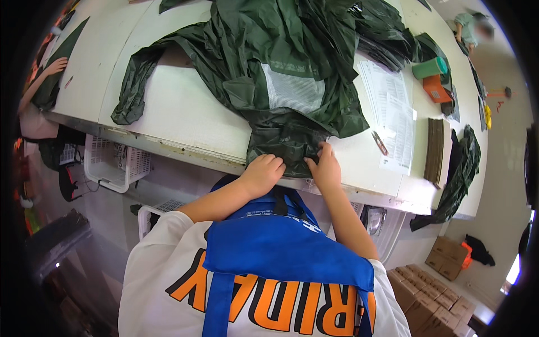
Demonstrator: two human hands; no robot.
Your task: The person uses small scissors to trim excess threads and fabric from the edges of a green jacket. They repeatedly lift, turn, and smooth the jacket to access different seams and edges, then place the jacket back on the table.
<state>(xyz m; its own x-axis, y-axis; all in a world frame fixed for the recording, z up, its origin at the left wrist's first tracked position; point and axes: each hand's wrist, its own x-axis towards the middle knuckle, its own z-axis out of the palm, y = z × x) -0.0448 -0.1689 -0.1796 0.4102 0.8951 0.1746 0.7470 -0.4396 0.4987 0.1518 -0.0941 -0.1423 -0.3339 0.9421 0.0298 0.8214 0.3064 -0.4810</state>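
A dark green, shiny waterproof jacket point(224, 48) lies crumpled across the white table, one sleeve stretched to the left. White mesh lining point(295, 90) shows in its middle. At the table's front edge, a darker flap of the jacket point(286, 140) lies between my hands. My left hand point(263, 175) is closed, its curled fingers on the flap's lower left edge. On the flap's right side my right hand point(327, 169) pinches the fabric between thumb and fingers. What lies under the fingertips is hidden.
Right of the jacket are printed sheets point(393, 112), small thread snips point(380, 143), a green cup point(429, 68), an orange box point(437, 89) and a brown cardboard stack point(434, 151). Dark fabric point(457, 180) hangs over the right edge. White baskets point(115, 163) sit below. Another person's hand point(56, 66) is far left.
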